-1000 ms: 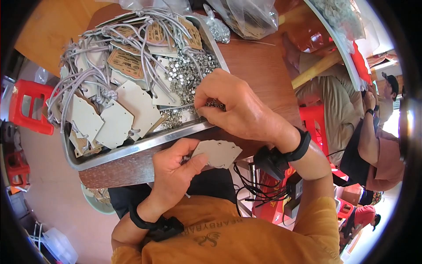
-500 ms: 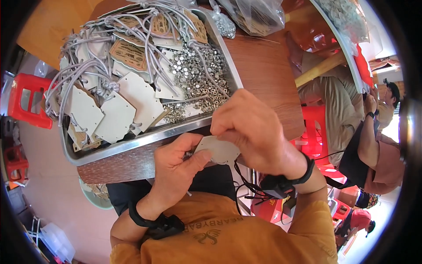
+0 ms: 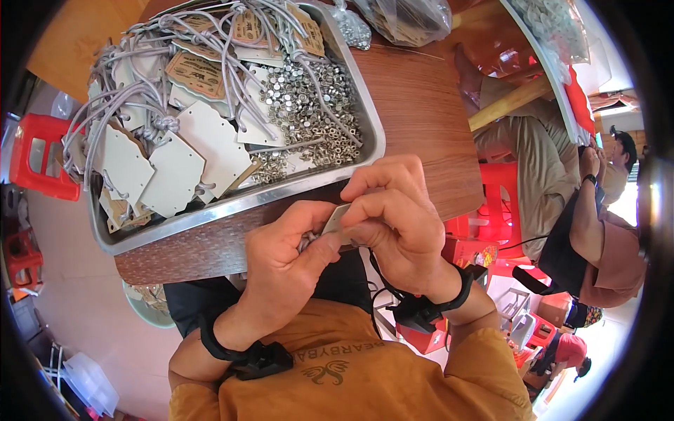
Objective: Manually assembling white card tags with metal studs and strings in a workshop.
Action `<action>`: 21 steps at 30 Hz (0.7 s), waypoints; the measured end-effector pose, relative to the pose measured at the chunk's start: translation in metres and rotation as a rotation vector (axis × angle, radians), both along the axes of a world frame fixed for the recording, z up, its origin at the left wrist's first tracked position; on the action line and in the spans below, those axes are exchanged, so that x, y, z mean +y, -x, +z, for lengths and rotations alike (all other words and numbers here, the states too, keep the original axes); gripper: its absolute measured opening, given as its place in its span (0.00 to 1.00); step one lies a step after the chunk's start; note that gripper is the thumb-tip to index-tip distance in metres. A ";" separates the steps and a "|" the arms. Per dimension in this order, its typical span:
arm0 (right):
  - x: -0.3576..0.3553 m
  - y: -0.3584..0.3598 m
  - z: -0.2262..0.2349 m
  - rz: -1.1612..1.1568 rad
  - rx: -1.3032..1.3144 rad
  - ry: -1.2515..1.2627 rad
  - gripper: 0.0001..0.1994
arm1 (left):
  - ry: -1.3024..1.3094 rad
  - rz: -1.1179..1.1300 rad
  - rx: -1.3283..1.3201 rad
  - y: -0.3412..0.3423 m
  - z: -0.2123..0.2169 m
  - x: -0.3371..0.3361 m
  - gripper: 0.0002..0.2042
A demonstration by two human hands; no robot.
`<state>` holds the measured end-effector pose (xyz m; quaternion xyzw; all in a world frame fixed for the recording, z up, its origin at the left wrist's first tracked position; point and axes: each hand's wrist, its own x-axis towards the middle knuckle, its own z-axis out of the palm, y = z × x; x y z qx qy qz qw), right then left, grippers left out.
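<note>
Just in front of the tray's near edge, my left hand (image 3: 284, 256) is closed on a small off-white wooden-looking tag (image 3: 335, 219), its thumb on the near side. A bit of grey cord (image 3: 307, 241) shows between its fingers. My right hand (image 3: 400, 228) pinches the other edge of the tag, its fingers curled over and hiding much of it. Whether a small part sits under those fingertips cannot be seen. Beyond lies a metal tray (image 3: 210, 219) with similar white tags (image 3: 172, 175), knotted grey cords (image 3: 144, 91) and a heap of small silver and brass-coloured metal fittings (image 3: 309, 105).
The tray stands on a brown wooden table (image 3: 421, 119). Plastic bags (image 3: 414, 24) lie at its far side. Red stools (image 3: 45, 158) stand left and right. A seated person (image 3: 604, 238) is at the right, others beyond. A pale green basin (image 3: 144, 305) sits low at left.
My right hand has turned and lowered slightly, its fingers now covering the tag's right side. The tag, flat-facing before, is now tilted and mostly hidden. My left hand keeps its hold.
</note>
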<state>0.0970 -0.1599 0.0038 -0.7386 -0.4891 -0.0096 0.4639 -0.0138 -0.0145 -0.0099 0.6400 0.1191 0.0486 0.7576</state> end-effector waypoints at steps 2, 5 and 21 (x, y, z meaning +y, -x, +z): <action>0.000 0.002 0.000 -0.011 0.008 -0.009 0.09 | 0.001 0.009 -0.004 0.000 0.000 -0.002 0.11; -0.001 0.003 0.000 -0.037 0.013 -0.025 0.09 | -0.072 0.011 -0.008 -0.001 0.004 -0.005 0.11; -0.008 0.015 -0.005 -0.145 0.295 -0.057 0.10 | -0.409 0.074 -0.134 -0.003 0.004 -0.013 0.12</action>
